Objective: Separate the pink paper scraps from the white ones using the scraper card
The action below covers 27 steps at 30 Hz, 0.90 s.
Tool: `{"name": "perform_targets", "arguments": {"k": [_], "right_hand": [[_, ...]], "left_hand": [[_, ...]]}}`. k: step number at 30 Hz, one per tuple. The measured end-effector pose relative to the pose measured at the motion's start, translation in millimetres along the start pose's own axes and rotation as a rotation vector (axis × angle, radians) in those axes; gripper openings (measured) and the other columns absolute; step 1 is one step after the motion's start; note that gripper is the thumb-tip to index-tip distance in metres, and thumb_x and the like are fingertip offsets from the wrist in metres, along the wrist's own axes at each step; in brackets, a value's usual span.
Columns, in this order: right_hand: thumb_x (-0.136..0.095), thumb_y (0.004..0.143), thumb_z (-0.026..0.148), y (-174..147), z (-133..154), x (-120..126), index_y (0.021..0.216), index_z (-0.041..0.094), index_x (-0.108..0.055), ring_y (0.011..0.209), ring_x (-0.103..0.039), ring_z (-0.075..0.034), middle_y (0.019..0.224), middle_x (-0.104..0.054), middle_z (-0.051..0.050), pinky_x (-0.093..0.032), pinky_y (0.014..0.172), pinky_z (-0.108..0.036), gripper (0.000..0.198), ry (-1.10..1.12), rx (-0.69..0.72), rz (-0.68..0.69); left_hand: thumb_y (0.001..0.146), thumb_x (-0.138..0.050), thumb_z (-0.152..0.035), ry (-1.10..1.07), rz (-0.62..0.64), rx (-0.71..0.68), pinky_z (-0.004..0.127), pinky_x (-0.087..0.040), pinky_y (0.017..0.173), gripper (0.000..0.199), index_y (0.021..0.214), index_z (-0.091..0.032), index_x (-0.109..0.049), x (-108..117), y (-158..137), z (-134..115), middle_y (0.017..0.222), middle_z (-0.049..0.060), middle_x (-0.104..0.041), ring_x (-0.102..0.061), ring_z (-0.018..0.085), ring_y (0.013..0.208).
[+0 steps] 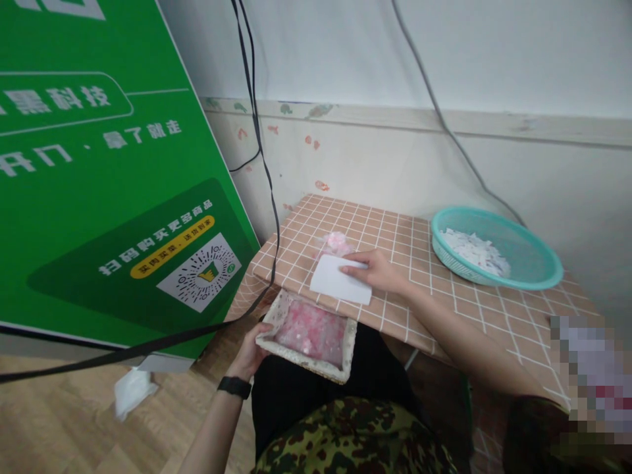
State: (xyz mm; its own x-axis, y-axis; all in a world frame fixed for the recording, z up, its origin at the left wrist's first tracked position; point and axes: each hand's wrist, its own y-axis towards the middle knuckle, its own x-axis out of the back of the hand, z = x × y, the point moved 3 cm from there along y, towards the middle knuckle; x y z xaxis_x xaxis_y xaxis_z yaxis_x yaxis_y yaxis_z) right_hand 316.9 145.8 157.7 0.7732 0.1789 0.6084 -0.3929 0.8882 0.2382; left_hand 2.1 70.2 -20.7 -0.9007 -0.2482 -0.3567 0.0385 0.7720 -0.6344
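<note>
At the table's front edge, my left hand [251, 354] grips the left side of a small cloth-lined basket [305, 361]. Inside the basket lies pink and white loose material [316, 326], too blurred to name. My right hand [379, 271] pinches a white sheet of card or paper [336, 282] by its right edge, low over the tabletop just behind the basket. Just beyond the sheet, a little pink-and-white heap [338, 241] rests on the checked tablecloth [390, 240]. Part of that heap may be hidden by the sheet.
A turquoise plastic basket [548, 260] with white paper scraps [474, 250] stands on the table's right. Left of the table is a large green cabinet [99, 217]. A black strap [275, 217] hangs past the table's left corner. A white bag [133, 393] lies on the floor.
</note>
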Motion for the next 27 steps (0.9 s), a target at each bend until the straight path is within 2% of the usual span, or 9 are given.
{"name": "perform_targets", "arguments": {"k": [4, 7, 12, 17, 21, 27], "right_hand": [[-0.057, 0.081, 0.044, -1, -29, 58, 0.092, 0.016, -0.073, 0.072, -0.063, -0.019, 0.085, -0.072, -0.006, -0.045, 0.061, -0.029, 0.034, -0.198, -0.077, -0.285], [-0.057, 0.081, 0.042, -2, -46, 75, 0.089, 0.015, -0.073, 0.071, -0.063, -0.02, 0.083, -0.072, -0.006, -0.045, 0.061, -0.029, 0.032, -0.284, -0.112, -0.307], [-0.056, 0.082, 0.041, -1, -45, 57, 0.092, 0.017, -0.073, 0.073, -0.064, -0.02, 0.086, -0.072, -0.004, -0.046, 0.063, -0.029, 0.031, -0.212, -0.09, -0.169], [-0.056, 0.082, 0.044, 1, -36, 43, 0.095, 0.017, -0.073, 0.074, -0.064, -0.021, 0.088, -0.072, -0.005, -0.047, 0.062, -0.029, 0.035, -0.128, -0.104, -0.21], [-0.057, 0.082, 0.042, 4, -37, 40, 0.097, 0.017, -0.072, 0.073, -0.064, -0.02, 0.09, -0.072, -0.005, -0.048, 0.061, -0.029, 0.034, -0.116, -0.115, -0.11], [-0.057, 0.081, 0.038, 6, -57, 60, 0.096, 0.016, -0.073, 0.077, -0.065, -0.023, 0.09, -0.073, -0.007, -0.047, 0.067, -0.032, 0.031, -0.239, -0.159, -0.273]], "left_hand": [[0.064, -0.061, -0.023, 0.006, 0.071, -0.005, 0.032, -0.05, 0.055, 0.023, 0.083, -0.011, -0.069, 5, 4, 3, 0.07, 0.007, -0.072, -0.064, 0.021, 0.059], [0.066, -0.062, -0.023, 0.02, 0.091, -0.01, 0.031, -0.05, 0.058, 0.026, 0.086, -0.009, -0.069, 6, 6, 3, 0.07, 0.007, -0.072, -0.065, 0.021, 0.06], [0.066, -0.063, -0.022, 0.021, 0.074, -0.02, 0.03, -0.049, 0.056, 0.022, 0.083, -0.01, -0.069, 3, 4, 2, 0.067, 0.005, -0.071, -0.063, 0.019, 0.057], [0.067, -0.062, -0.022, 0.021, 0.069, -0.007, 0.028, -0.047, 0.051, 0.013, 0.074, -0.012, -0.067, -2, -1, 0, 0.061, 0.004, -0.069, -0.061, 0.017, 0.051], [0.065, -0.062, -0.021, 0.013, 0.068, -0.008, 0.028, -0.047, 0.05, 0.012, 0.074, -0.013, -0.067, -3, -2, -1, 0.062, 0.003, -0.07, -0.061, 0.017, 0.051], [0.065, -0.064, -0.023, 0.025, 0.069, -0.006, 0.027, -0.046, 0.049, 0.013, 0.071, -0.013, -0.066, 0, 1, 1, 0.056, 0.002, -0.067, -0.057, 0.016, 0.047]]}}
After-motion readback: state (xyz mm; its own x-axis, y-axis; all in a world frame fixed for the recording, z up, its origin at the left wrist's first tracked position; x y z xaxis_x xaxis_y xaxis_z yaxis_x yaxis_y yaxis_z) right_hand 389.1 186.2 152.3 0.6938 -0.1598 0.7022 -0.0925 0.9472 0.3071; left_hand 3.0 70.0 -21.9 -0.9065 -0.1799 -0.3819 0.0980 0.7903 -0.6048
